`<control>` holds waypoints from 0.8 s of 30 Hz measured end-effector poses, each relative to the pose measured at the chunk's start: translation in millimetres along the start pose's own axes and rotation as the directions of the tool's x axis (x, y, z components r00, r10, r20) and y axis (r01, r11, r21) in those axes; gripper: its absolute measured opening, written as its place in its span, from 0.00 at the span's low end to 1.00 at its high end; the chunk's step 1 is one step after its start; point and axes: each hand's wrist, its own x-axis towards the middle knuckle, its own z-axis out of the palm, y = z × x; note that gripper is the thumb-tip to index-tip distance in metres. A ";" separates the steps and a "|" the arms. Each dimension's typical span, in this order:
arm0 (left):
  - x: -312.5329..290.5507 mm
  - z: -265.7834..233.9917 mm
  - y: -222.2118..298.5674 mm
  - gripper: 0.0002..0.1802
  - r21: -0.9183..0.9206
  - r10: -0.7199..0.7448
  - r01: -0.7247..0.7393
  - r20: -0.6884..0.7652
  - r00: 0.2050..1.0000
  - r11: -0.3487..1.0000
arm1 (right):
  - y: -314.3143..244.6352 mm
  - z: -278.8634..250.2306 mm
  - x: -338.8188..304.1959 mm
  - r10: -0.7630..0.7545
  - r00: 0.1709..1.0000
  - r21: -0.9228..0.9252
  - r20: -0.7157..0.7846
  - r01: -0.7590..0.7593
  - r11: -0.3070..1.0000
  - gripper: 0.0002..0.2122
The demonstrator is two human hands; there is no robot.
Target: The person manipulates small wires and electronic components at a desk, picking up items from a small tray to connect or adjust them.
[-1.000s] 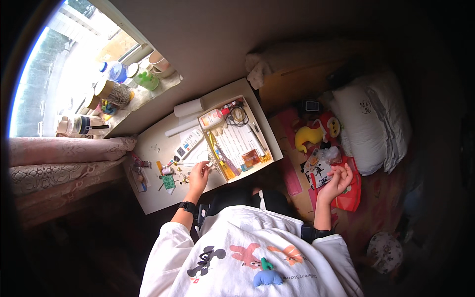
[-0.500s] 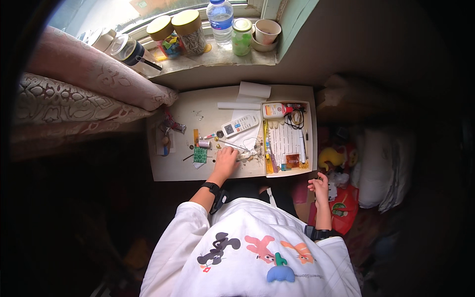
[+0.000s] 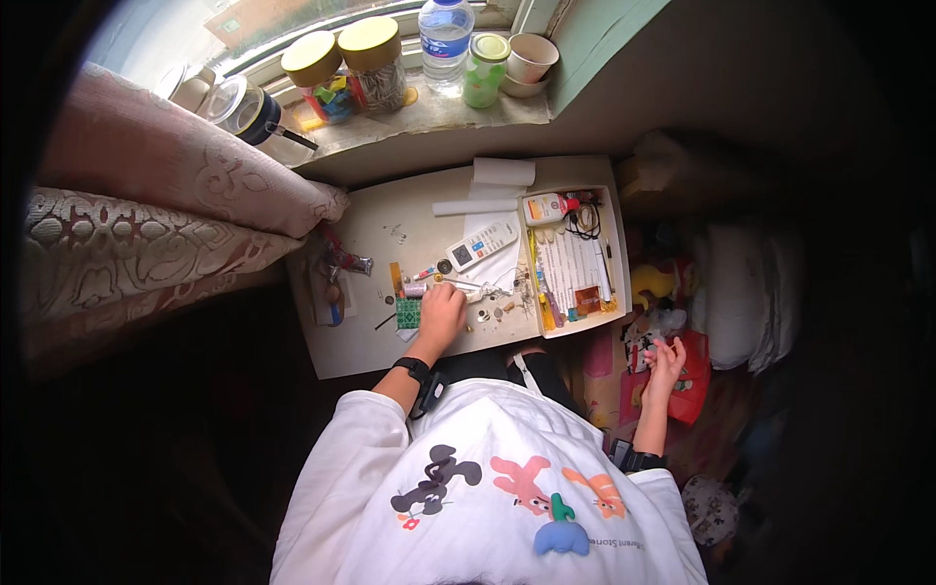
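Observation:
My left hand [image 3: 443,318] rests on the white table [image 3: 361,353], back of the hand up and fingers curled down. Its fingertips touch a small white item [image 3: 476,292]; whatever they hold is hidden beneath them. Beside that hand lie a green patterned square [image 3: 408,313] and a pale spool of thread [image 3: 415,290]. Right of it are scattered small bits [image 3: 485,315]. My right hand [image 3: 665,367] is raised off the table's right side, thumb and forefinger drawn together and other fingers bent. Anything in that pinch is too small to make out.
A remote control [image 3: 482,246] lies behind my left hand. An open box [image 3: 577,326] on the right holds a glue bottle [image 3: 545,209], pens and a black cable. Jars [image 3: 376,70] and a water bottle [image 3: 446,47] stand on the windowsill. A curtain [image 3: 185,185] hangs left.
The view has shifted and tilted slightly. My left hand has drawn a little left, nearer the green square, uncovering small bits on its right. My right hand has moved right.

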 end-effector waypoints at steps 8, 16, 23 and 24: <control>-11.0 43.2 9.6 0.06 0.129 0.214 -0.253 0.257 0.942 0.959 | 14.0 -34.3 -35.3 0.197 0.980 -0.012 -0.001 -0.197 0.980 0.24; -2.6 32.5 13.4 0.03 0.007 0.201 -0.209 0.239 0.950 0.978 | 14.9 10.0 -63.3 0.257 0.923 -0.121 0.288 -0.231 0.965 0.22; 5.2 -11.9 7.5 0.06 -0.485 0.002 0.122 0.248 0.969 0.866 | -63.5 -1.3 -13.4 -0.080 0.983 0.021 0.165 0.078 0.997 0.18; 7.1 -12.6 9.9 0.06 -0.513 -0.031 0.138 0.212 0.977 0.847 | -66.1 3.6 -11.7 -0.077 0.971 -0.012 0.228 0.082 0.997 0.18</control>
